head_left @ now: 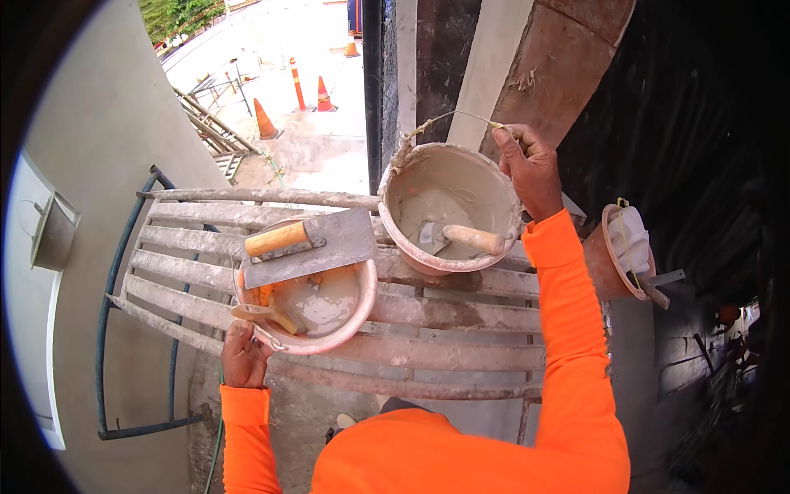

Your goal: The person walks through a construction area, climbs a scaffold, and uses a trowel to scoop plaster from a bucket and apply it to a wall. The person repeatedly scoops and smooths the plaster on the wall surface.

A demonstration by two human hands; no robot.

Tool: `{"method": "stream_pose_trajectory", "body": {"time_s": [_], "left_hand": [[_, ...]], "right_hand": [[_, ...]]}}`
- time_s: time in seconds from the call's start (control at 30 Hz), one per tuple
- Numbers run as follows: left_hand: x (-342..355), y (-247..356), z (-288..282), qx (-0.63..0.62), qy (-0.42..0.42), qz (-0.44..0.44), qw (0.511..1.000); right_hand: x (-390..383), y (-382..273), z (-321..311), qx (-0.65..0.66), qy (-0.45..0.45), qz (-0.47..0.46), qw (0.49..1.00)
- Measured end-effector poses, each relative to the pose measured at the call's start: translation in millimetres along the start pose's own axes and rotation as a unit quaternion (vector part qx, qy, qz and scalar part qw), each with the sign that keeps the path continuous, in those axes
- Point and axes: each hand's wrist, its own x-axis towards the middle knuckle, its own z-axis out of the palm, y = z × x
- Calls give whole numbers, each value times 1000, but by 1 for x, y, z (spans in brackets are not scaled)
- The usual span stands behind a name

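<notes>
My right hand [531, 173] grips the wire handle of a bucket [444, 193] coated in grey plaster, with paste and a wooden-handled tool [473, 239] inside. To its left is a second pink bucket [350, 313] holding murky liquid. My left hand [244, 358] is closed at its front rim, apparently on its handle. A flat steel trowel [333, 247] with a wooden grip lies across the top of that bucket, and a smaller handled tool [280, 317] rests at its front left. Both buckets are at the slatted scaffold platform [173, 284].
Another bucket [609, 263] with white material and a metal tool is at the right. A grey bucket [53, 235] stands by the left wall. A blue metal frame [107, 346] borders the platform. Outside are orange cones [323, 97] and stacked poles [214, 132]. A dark vertical surface rises at right.
</notes>
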Motion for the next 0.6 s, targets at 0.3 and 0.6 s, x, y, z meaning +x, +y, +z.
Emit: {"method": "stream_pose_trajectory", "body": {"time_s": [0.3, 0.6], "left_hand": [[16, -19, 13, -47, 23, 25, 998], [61, -33, 60, -103, 68, 58, 991]], "right_hand": [[-38, 44, -37, -37, 132, -51, 989], [-114, 55, -47, -19, 180, 3, 983]]}}
